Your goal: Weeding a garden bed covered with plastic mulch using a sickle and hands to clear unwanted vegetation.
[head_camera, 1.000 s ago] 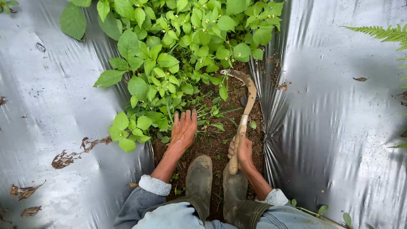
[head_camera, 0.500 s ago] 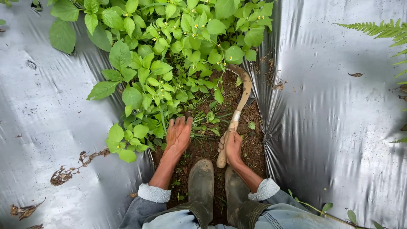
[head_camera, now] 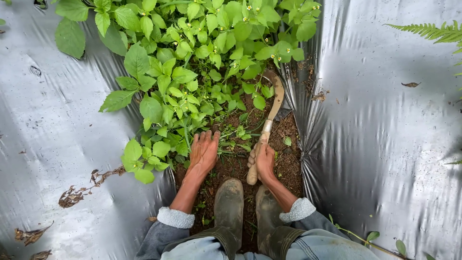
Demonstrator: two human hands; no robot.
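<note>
A curved, rusty-bladed sickle with a pale wooden handle [head_camera: 267,126] is being gripped by the right hand [head_camera: 264,162], fingers wrapped tight around the handle; its blade is lying against the soil under the leafy green weeds [head_camera: 192,72]. The left hand [head_camera: 204,152] is being pressed flat, fingers open and holding nothing, at the weeds' base between silver plastic mulch sheets [head_camera: 385,135].
</note>
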